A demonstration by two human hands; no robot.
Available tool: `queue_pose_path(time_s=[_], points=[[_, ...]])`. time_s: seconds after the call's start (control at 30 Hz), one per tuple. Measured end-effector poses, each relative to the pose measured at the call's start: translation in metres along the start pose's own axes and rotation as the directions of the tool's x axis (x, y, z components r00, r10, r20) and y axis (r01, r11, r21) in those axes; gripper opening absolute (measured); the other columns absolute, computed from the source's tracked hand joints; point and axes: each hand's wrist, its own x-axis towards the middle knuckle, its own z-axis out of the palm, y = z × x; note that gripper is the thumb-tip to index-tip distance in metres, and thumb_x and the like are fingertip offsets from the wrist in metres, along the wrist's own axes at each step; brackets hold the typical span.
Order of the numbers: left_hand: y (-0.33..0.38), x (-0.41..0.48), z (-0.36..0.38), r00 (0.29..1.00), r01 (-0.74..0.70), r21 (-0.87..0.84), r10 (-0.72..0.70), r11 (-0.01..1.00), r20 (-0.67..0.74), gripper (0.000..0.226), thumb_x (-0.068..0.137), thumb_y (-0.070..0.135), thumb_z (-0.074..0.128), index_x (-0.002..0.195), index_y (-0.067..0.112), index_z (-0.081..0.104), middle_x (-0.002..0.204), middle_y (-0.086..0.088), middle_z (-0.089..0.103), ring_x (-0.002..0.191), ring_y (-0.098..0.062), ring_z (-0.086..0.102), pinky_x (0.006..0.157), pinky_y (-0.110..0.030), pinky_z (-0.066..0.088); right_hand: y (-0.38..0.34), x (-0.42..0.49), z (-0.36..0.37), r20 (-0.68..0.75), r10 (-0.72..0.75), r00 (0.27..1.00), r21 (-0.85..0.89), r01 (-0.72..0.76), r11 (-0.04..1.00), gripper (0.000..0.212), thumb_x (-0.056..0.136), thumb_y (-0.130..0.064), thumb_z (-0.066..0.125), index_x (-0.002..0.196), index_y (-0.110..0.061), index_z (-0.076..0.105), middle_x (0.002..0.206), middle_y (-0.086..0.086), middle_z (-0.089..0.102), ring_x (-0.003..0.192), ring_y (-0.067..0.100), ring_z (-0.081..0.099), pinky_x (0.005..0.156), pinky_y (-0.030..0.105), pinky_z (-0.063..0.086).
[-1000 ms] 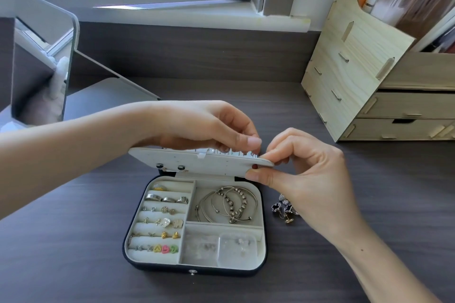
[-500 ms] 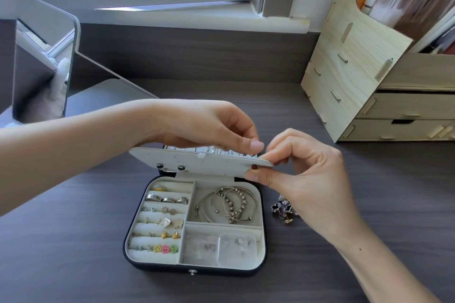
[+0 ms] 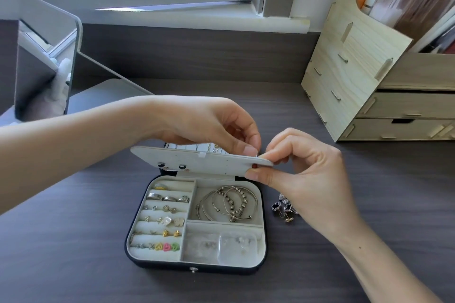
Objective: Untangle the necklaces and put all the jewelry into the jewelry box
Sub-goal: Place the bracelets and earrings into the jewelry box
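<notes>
Cream felt panel (image 3: 197,161) is what both hands are on right now, so neither one is free. It's tipped out over the back of the open jewelry box (image 3: 197,267), with its long edge running left to right. The right hand (image 3: 302,170) has the right-hand corner pinched, thumb under and index finger on top. The left hand (image 3: 216,125) reaches across with curled fingers, and its thumb tip sits on the panel's far edge just beside the right hand's fingertips. It looks like a pinch on the panel too, but I can't make out whether something tiny is between the fingers. So the hands are nearly touching, both at the same end.

Behind the panel you can just see the necklaces (image 3: 209,149) hanging in a row in the lid. The chains are too thin to say if they're tangled.

The bit that matters for the next move, imo, is the only loose stuff I can see. That's a little cluster of earrings (image 3: 285,208) on the desk (image 3: 73,253), just beside the box's right wall and partly under the right hand's wrist. The right hand is way nearer, and the left would have to cross over the whole box. There's a small red dot (image 3: 254,166) at the pinched corner, maybe a stud, so my guess is the earrings go on the panel.
</notes>
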Motion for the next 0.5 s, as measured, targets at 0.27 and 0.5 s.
queue_pose_path(time_s=[0.27, 0.5], points=[[0.0005, -0.0046, -0.0005, 1.0, 0.003, 0.032, -0.003, 0.999, 0.007, 0.021, 0.077, 0.039, 0.068, 0.085, 0.02, 0.07, 0.083, 0.001, 0.067, 0.08, -0.015, 0.06, 0.08, -0.033, 0.049, -0.0011, 0.0001, 0.0002, -0.009, 0.004, 1.0, 0.003, -0.004, 1.0, 0.021, 0.056, -0.016, 0.084, 0.062, -0.021, 0.064, 0.07, -0.009, 0.061, 0.066, 0.009, 0.056, 0.065, 0.016, 0.042], [0.0029, -0.0021, 0.0009, 1.0, -0.013, 0.048, 0.012, 0.999, 0.012, 0.011, 0.075, 0.034, 0.07, 0.077, 0.023, 0.071, 0.084, -0.006, 0.066, 0.082, -0.021, 0.06, 0.083, -0.04, 0.048, -0.0012, 0.0003, 0.0003, 0.001, -0.012, 1.0, 0.006, 0.012, 1.0, 0.02, 0.056, -0.015, 0.084, 0.063, -0.019, 0.066, 0.07, -0.009, 0.062, 0.066, 0.007, 0.057, 0.065, 0.013, 0.041]])
